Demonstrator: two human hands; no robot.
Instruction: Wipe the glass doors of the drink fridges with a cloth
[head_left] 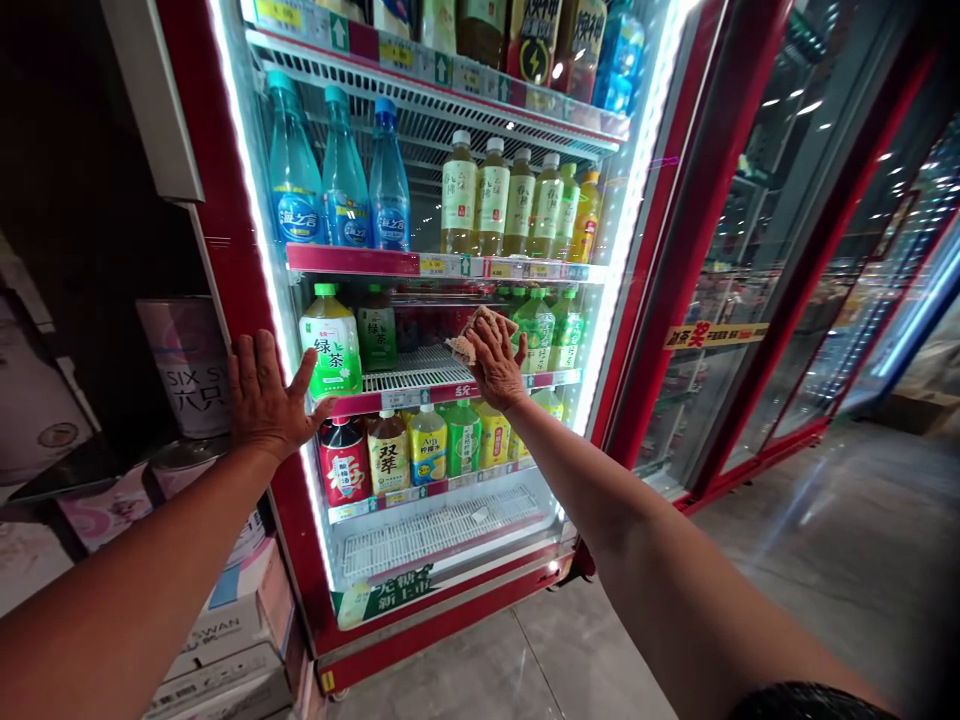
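Note:
A red drinks fridge (247,300) stands in front of me with its door (697,250) swung open to the right. My left hand (264,398) lies flat and open against the fridge's red left frame. My right hand (493,362) reaches into the fridge and presses a beige cloth (471,335) at the third shelf (409,372), fingers closed on the cloth. Green tea bottles (332,350) stand on that shelf to the left and right of the hand.
Blue water bottles (341,175) and yellow tea bottles (495,195) fill the shelf above. Mixed bottles (409,450) stand on the shelf below, over a bare white wire rack (442,525). Stacked cartons (225,620) sit left. More glass doors (825,300) stand right.

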